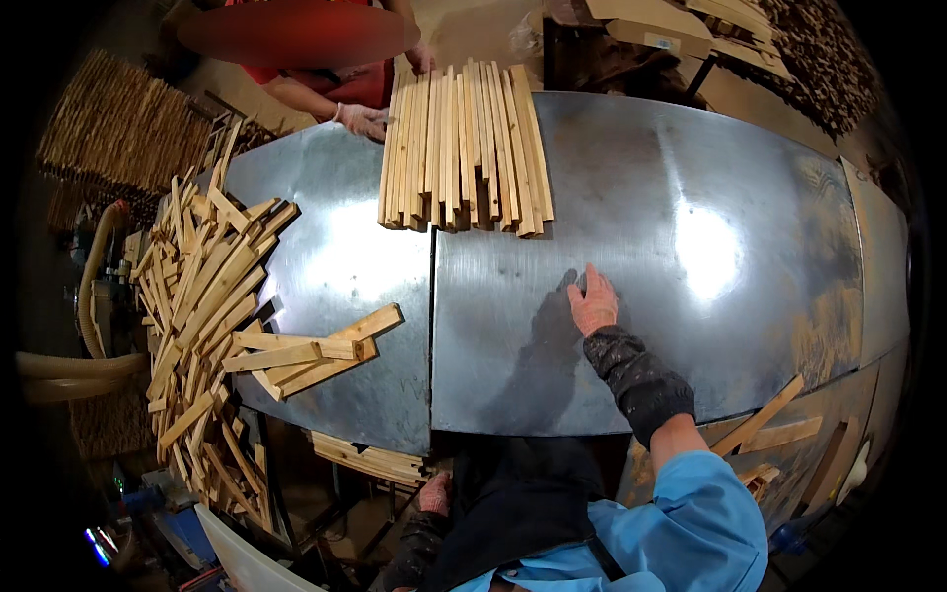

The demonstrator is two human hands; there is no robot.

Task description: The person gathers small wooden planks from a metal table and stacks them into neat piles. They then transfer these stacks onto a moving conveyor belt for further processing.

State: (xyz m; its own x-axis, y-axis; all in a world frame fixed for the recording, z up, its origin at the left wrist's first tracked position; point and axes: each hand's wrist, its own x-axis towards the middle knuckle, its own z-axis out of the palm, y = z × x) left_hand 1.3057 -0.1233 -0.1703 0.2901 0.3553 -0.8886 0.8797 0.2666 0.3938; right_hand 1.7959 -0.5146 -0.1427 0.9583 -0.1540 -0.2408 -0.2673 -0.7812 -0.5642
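Note:
My right hand (595, 301), in a pinkish work glove with a dark sleeve cover, reaches over the metal table (631, 385). Its fingers are stretched out and it holds nothing; I cannot tell whether it touches the surface. My left hand (435, 493), also gloved, is low by the table's near edge, beside a stack of wooden strips (365, 460) below the tabletop. Its fingers are too small and shaded to make out a grip. Ahead, a row of wooden strips (464, 148) lies side by side, with another person's gloved hand (362, 120) at its left edge.
A heap of loose wooden strips (212, 286) covers the table's left end, and several crossed pieces (314, 351) lie nearer the middle. A seam (432, 326) divides the tabletop. More boards (779, 432) lie at the lower right. A hose (94, 286) stands at far left.

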